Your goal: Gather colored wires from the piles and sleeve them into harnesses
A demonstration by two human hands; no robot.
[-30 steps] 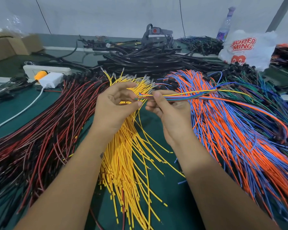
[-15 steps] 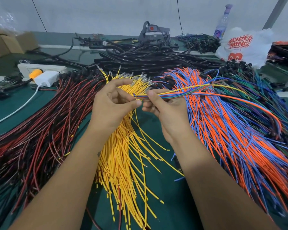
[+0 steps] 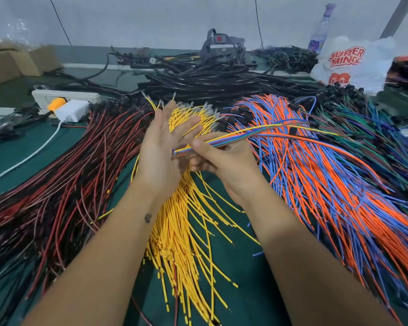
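My right hand (image 3: 218, 158) grips a thin bundle of mixed colored wires (image 3: 257, 134) that trails off to the right over the piles. The bundle's cut ends butt against the flat palm of my left hand (image 3: 161, 147), whose fingers are straight and point up. Under both hands lies the yellow wire pile (image 3: 186, 243). A red and black wire pile (image 3: 64, 184) spreads at the left. An orange and blue wire pile (image 3: 335, 184) spreads at the right, with green and blue wires (image 3: 372, 128) beyond it.
Black sleeving and cables (image 3: 217, 83) are heaped behind the piles. A white power strip with a charger (image 3: 66, 102) sits at the back left, cardboard boxes (image 3: 14, 62) beyond it. A white plastic bag (image 3: 353, 62) and a bottle (image 3: 320, 27) stand at the back right on the green table (image 3: 252, 290).
My left hand has let go of the bundle's ends and opened flat, palm against the wire tips. My right hand keeps its grip on the bundle.
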